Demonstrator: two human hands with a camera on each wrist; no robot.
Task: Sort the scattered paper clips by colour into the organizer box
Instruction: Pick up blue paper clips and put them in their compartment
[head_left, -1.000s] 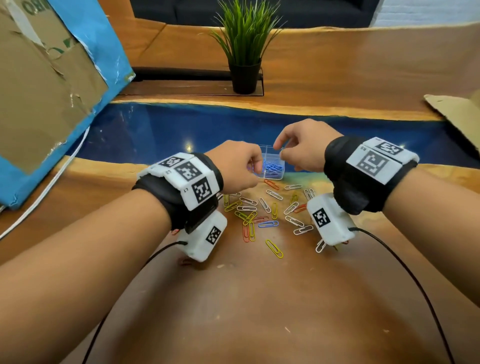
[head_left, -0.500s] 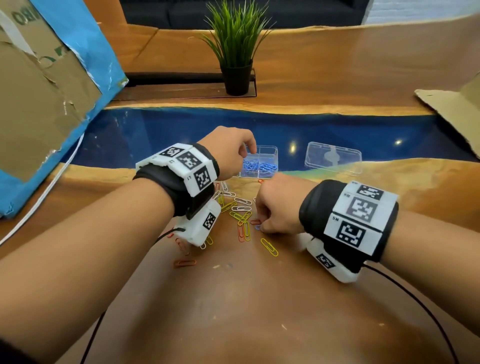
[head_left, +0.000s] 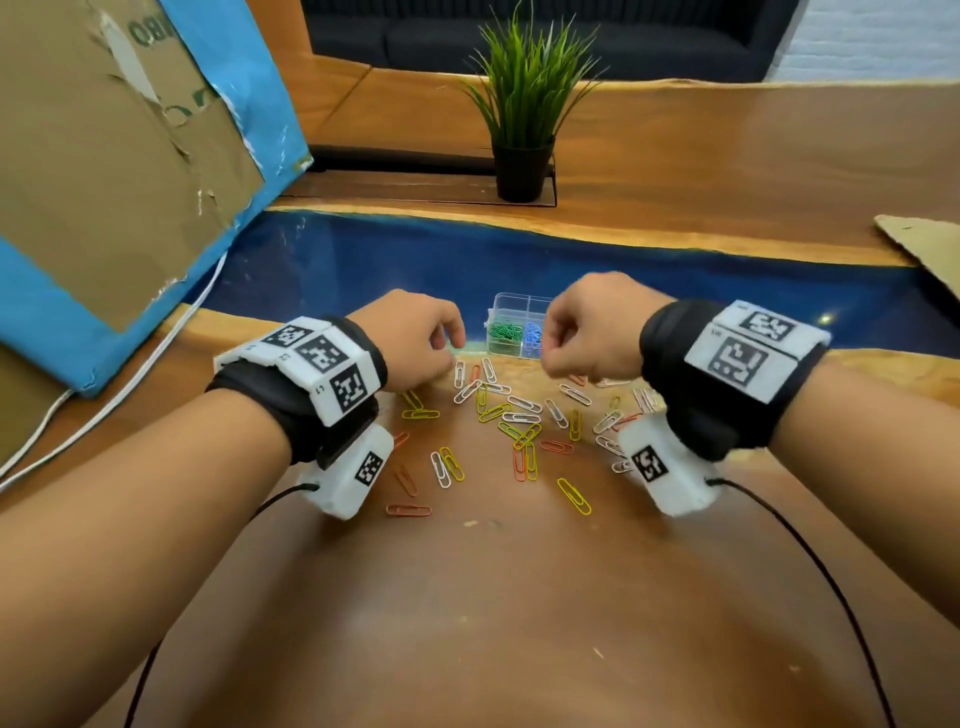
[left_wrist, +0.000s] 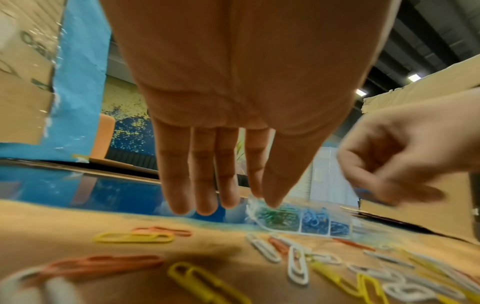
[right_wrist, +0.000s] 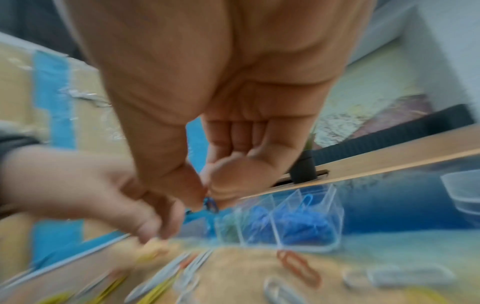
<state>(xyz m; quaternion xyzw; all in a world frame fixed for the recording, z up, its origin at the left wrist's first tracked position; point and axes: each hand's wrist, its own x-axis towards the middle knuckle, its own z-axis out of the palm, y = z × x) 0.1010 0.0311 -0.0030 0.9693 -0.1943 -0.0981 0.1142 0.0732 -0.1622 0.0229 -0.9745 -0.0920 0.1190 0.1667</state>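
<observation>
Partly done, by estimate: green and blue paper clips already in organizer box (head_left: 511, 312) compartments; yellow, orange, white paper clips (head_left: 519, 415) left scattered on worktop (head_left: 519, 597), just before box. Right hand (head_left: 587, 332) pinching blue clip (right_wrist: 210, 203) beside box. Left hand (head_left: 415, 338) fingers (left_wrist: 202, 185) extended, empty. Box clear plastic, at blue strip edge.

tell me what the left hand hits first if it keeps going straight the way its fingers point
Probably the organizer box: the left hand has straight fingers aimed at its green-clip end, with only bare table between. Depth is unclear, so they might pass above the rim.
</observation>
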